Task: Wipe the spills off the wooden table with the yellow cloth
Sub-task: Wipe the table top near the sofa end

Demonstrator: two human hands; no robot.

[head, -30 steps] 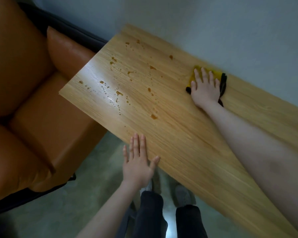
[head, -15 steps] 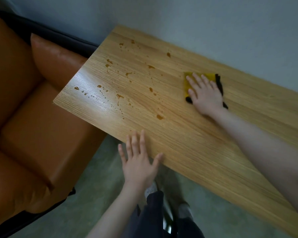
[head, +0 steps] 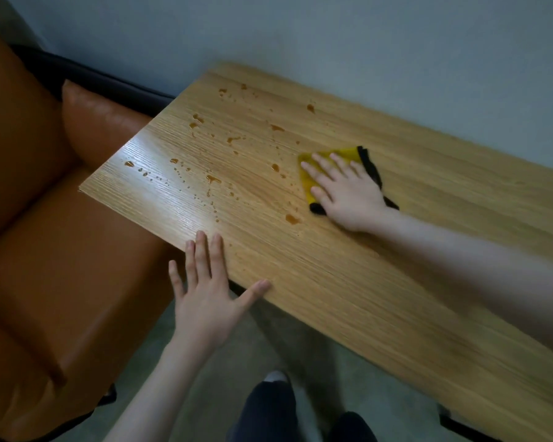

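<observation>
Right of centre on the worktop (head: 348, 314), the right hand (head: 348, 196) presses the yellow cloth (head: 307, 180) with fingers straight and spread; wiping looks barely begun (amber spills (head: 213, 179) lie just left), so sweep leftward next; left hand (head: 205, 298) rests flat at the near edge

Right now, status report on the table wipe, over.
Right hand flat on yellow cloth. Left hand open at wooden table edge. Amber spills remain left of cloth; nothing blocking.
</observation>
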